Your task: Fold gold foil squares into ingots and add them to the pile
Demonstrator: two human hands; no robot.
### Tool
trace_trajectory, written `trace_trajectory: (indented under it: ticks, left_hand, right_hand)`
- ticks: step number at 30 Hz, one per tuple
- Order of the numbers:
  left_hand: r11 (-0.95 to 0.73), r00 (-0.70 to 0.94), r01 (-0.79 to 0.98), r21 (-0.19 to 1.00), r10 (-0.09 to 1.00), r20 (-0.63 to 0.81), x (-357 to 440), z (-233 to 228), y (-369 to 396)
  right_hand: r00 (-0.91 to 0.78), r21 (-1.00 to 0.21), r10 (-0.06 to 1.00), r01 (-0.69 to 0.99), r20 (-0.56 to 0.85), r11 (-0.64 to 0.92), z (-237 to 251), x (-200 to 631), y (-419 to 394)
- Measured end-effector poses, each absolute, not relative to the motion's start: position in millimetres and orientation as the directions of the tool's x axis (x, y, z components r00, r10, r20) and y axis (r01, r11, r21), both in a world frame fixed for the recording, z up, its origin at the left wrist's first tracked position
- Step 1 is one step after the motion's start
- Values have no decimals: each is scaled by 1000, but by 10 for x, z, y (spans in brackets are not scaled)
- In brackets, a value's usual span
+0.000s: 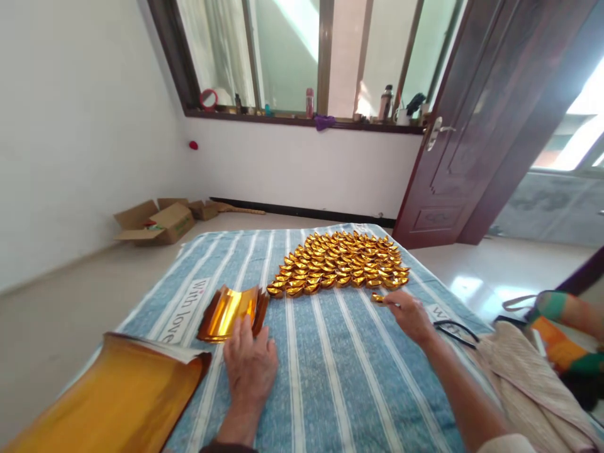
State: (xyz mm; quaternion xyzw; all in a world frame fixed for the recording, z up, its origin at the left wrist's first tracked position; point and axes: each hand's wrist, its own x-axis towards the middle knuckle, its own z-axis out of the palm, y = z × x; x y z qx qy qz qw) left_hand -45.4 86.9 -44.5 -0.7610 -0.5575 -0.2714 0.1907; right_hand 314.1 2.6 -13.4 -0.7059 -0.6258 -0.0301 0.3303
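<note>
Leftward from right grip [412, 318], end pinched, one gold ingot [377, 297]; left grip [250, 362] loose on foil sheets [226, 314].

The left hand [250, 365] lies spread, fingers on the small foil [225, 311]; the large foil [106, 396] lies to its left. The right hand [410, 316] pinches one gold ingot [378, 297] — just short of the packed ingots [340, 261] — over the striped cloth [306, 377]. Beyond are a box [173, 224], a window [285, 56] and, at right, a door [453, 138].

Open cloth [325, 371], gold ingots [340, 263] as far barrier
</note>
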Motion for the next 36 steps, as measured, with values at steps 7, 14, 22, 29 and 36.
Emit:
trace_trajectory:
  ticks: [7,14,22,29,36]
  left_hand:
    - [-286,208,958,20,741,638,-441,-428,870]
    - [-329,197,939,97,750,631,-447,-404,890]
    - [-368,186,911,187,770,611,-470,-428,927]
    - [-347,193,929,130,754,628,-460,-460,924]
    - [-348,201,930,118,750,630,-472,-472,940]
  right_hand:
    - [310,-387,867,910,391,-151,-172,4080,10]
    - [302,-370,886,914,351,-165,-248,4322,124]
    - [320,-373,884,909,342,-185,-276,4348,225]
    - [348,-382,869,901,351,-206,-332,4317,230]
    - [385,-380,845,893,372,-240,-364,4243,208]
